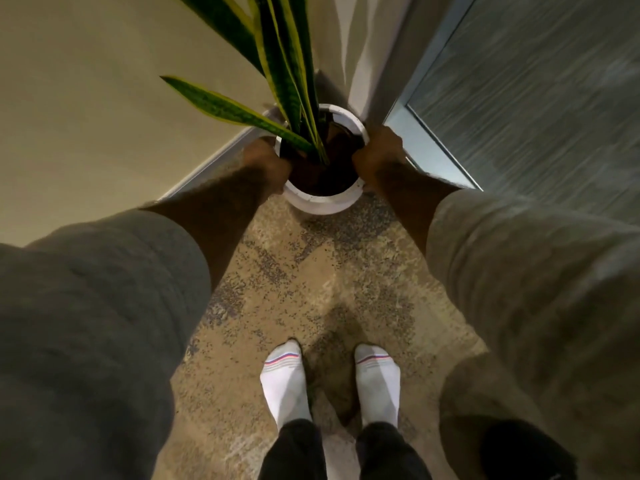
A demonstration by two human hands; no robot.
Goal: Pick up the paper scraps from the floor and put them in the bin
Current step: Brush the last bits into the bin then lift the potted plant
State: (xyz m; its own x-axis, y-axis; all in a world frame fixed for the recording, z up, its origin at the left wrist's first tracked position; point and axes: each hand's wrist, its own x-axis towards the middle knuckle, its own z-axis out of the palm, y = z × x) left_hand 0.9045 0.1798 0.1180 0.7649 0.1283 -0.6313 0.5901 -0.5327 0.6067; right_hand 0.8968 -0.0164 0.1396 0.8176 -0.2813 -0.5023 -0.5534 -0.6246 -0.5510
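Observation:
A white round plant pot [323,201] with dark soil and tall green, yellow-edged leaves [277,64] stands in a corner of the room. My left hand [266,164] grips the pot's left rim. My right hand [379,154] grips its right rim. Both arms reach forward and down, in grey sleeves pushed up. No paper scraps and no bin are visible in the head view.
A beige wall [86,98] runs on the left, a frosted glass panel with a metal frame [519,98] on the right. The mottled brown carpet [311,289] lies below, with my feet in white socks [287,379] standing on it.

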